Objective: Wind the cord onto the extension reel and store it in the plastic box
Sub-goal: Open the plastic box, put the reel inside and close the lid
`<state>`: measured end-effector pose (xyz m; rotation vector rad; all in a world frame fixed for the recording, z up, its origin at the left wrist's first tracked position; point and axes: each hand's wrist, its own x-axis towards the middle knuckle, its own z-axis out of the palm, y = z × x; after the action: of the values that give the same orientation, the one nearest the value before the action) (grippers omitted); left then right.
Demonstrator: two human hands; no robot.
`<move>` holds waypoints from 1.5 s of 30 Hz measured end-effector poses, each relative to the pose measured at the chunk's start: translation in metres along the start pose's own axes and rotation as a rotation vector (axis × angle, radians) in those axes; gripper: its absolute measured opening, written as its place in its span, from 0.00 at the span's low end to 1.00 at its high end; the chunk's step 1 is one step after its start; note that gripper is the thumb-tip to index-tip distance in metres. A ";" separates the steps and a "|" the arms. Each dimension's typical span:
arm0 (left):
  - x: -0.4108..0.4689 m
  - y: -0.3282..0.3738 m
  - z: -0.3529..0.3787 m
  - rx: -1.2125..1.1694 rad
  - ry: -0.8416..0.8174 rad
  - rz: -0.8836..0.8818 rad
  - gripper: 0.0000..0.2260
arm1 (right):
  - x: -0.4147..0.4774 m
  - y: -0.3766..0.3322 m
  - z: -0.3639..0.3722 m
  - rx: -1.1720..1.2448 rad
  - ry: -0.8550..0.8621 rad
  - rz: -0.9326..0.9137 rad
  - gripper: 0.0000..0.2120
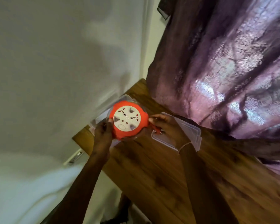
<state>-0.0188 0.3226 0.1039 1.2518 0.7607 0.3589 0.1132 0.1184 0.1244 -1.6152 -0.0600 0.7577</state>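
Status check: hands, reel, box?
Both hands on reel: left hand at its left edge, right hand at its right. Orange reel over open plastic box. Lid aside on table.

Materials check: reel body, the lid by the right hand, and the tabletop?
Reel: looks like moulded plastic, matte orange shell with a white socket face; uniform colour, soft rounded edges. Lid: clear plastic, slightly glossy; the wood grain shows through it. Tabletop: wood or wood-look laminate, semi-gloss; brown grain streaks with faint sheen. The frame cannot tell which.

Smooth orange plastic reel [128, 120], clear glossy plastic box [102, 117] and lid [186, 131], polished wood table [160, 167], shiny purple cloth curtain [225, 62]
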 end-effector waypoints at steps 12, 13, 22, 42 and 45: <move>0.019 0.006 -0.049 0.108 0.224 0.004 0.19 | 0.076 -0.017 0.091 0.101 -0.094 0.101 0.26; 0.022 0.006 -0.050 0.157 0.210 0.015 0.20 | 0.078 -0.016 0.095 0.038 -0.102 0.080 0.27; 0.046 0.001 -0.047 0.819 0.246 0.192 0.12 | 0.109 -0.002 0.096 -0.414 -0.046 -0.078 0.25; 0.068 -0.029 -0.036 1.216 0.145 0.072 0.18 | 0.150 0.012 0.101 -1.268 -0.269 -0.136 0.27; 0.067 -0.030 -0.038 1.205 0.146 0.104 0.16 | 0.144 0.010 0.097 -1.289 -0.259 -0.206 0.25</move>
<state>-0.0018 0.3830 0.0496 2.4143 1.0859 0.0348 0.1733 0.2654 0.0535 -2.6222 -1.0664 0.7945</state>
